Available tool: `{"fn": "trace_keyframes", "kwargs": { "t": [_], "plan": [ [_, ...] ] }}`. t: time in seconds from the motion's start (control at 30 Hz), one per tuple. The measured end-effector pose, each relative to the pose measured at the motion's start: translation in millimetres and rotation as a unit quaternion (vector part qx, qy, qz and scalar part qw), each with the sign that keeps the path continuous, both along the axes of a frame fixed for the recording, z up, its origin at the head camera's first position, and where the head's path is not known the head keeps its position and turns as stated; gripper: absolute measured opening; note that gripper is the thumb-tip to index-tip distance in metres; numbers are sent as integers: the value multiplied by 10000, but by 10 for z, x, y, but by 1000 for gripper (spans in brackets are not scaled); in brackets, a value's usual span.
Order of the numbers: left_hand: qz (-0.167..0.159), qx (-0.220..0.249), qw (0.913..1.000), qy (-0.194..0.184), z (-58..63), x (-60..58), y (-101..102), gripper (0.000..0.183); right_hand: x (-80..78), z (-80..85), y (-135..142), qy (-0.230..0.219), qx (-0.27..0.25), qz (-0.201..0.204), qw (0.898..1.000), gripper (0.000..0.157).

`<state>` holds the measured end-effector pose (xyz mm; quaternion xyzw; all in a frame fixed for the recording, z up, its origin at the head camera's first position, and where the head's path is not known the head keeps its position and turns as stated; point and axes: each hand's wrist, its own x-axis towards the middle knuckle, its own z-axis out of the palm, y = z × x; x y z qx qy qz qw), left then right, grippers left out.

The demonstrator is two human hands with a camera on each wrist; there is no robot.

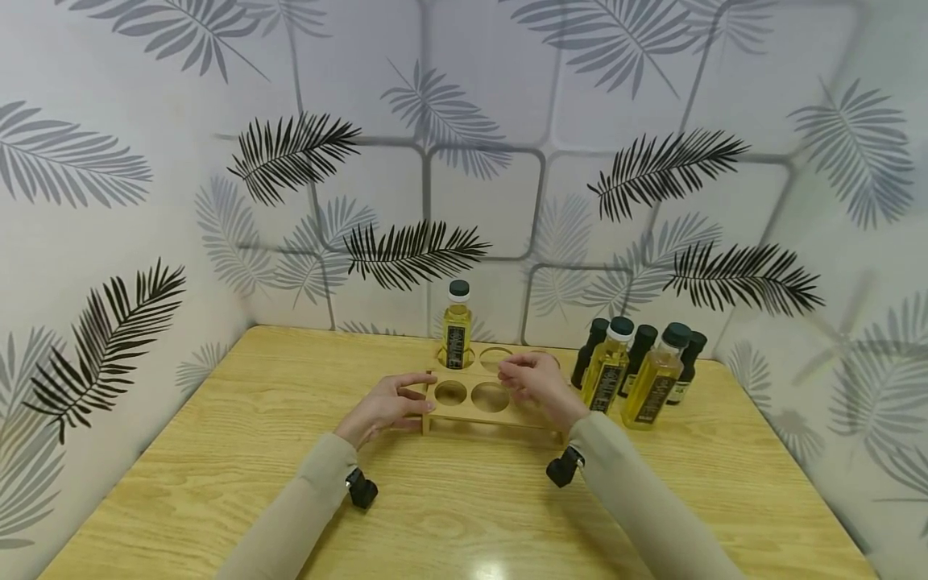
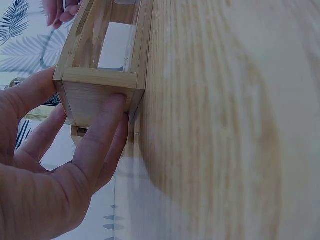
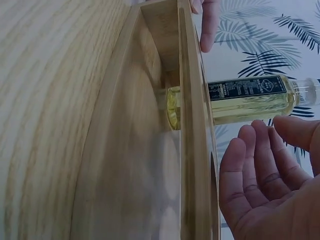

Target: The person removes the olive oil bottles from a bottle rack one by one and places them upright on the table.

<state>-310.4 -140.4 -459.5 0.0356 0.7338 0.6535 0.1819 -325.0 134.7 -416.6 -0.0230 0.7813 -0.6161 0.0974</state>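
A wooden bottle rack [image 1: 464,412] with round holes stands on the table. One bottle of yellow oil [image 1: 457,330] with a dark green cap is upright in its back left hole. My left hand [image 1: 387,407] holds the rack's left end; in the left wrist view its fingertips [image 2: 117,102] press the end panel. Above the rack's right part hovers my right hand [image 1: 536,379], hiding some of its holes. Its fingers are loosely curled with nothing between them, and in the right wrist view they are close to the oil bottle [image 3: 250,97].
Right of the rack, two yellow oil bottles [image 1: 607,366] stand in front of several dark bottles [image 1: 641,354] with dark caps. The wooden table [image 1: 464,499] meets a leaf-patterned wall [image 1: 478,97] at its back and sides.
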Motion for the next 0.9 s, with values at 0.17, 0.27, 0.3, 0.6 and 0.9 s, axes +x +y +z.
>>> {"fn": "trace_keyframes", "kwargs": {
  "t": [0.17, 0.27, 0.3, 0.6, 0.9],
  "plan": [
    [-31, 0, 10000, 15, 1, 10, 17, 53, -71, -18, -32, 201, 342, 1, 9992, 30],
    [-50, 0, 10000, 16, -9, 12, 21, 53, -116, -14, -60, 251, 480, 51, 9985, 27],
    [-56, -8, 10000, 15, -13, 11, 21, 53, -129, -10, -70, 271, 543, 80, 9981, 28],
    [-50, -57, 10000, 57, -38, -27, 16, 54, -313, 21, -181, 685, 554, 427, 9952, 38],
    [-69, -65, 9999, 35, -41, -26, 7, 53, -409, 94, -348, 1284, 657, 437, 9886, 49]
  ]
}}
